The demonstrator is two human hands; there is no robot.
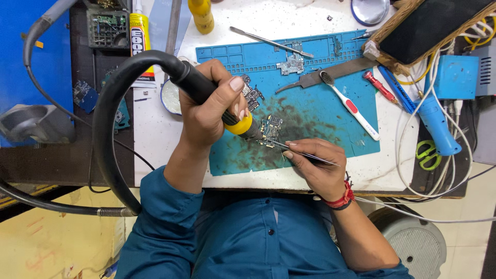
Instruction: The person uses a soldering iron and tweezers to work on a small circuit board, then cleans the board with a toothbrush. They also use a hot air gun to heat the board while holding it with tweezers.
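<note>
My left hand (209, 106) grips a hot-air wand (201, 93) with a black handle and a yellow collar, fed by a thick black hose (111, 103). Its nozzle points down at a small circuit board (270, 129) lying on the stained blue work mat (320, 108). My right hand (315, 163) holds thin metal tweezers (299, 151), whose tips touch the board's near edge. A second small board (251, 95) lies just behind my left hand's fingers.
On the mat lie a white and red toothbrush (351, 106), a metal blade (323, 76), a thin metal spudger (268, 41) and another board part (292, 64). A red screwdriver (378, 85), blue tool (436, 124), green scissors (428, 154) and white cables sit right. A glue tube (138, 39) stands left.
</note>
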